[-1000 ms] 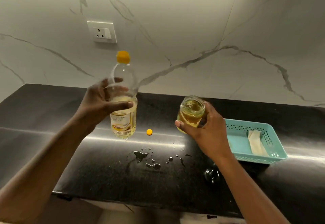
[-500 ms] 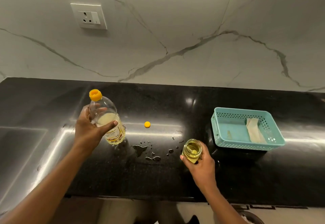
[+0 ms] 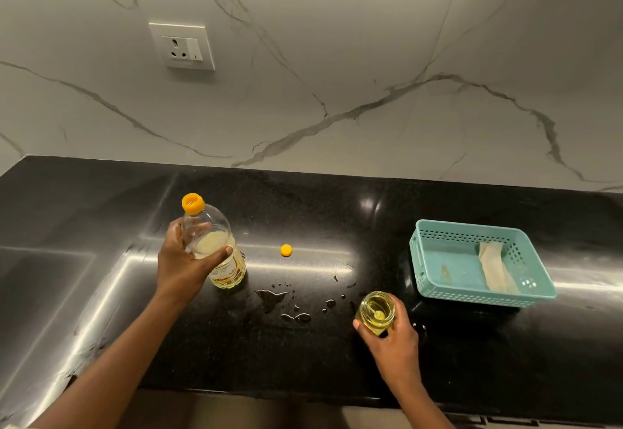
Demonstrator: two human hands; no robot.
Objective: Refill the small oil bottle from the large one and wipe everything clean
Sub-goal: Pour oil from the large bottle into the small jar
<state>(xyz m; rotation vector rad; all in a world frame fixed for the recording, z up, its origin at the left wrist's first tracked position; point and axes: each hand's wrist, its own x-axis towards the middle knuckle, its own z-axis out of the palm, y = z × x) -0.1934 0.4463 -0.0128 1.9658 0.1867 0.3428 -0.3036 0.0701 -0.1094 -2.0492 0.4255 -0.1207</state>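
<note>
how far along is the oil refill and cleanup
Refill looks done: the small bottle in the right hand holds oil. The left hand holds the large bottle upright. Remaining: yellow cap lies loose, spilled oil unwiped on the counter, cloth in the basket.

A home kitchen: a polished black stone surface [image 3: 337, 361], a white marble backsplash [image 3: 371, 57] with a wall socket [image 3: 182, 46], and cooking oil spilled [image 3: 271, 297].
</note>
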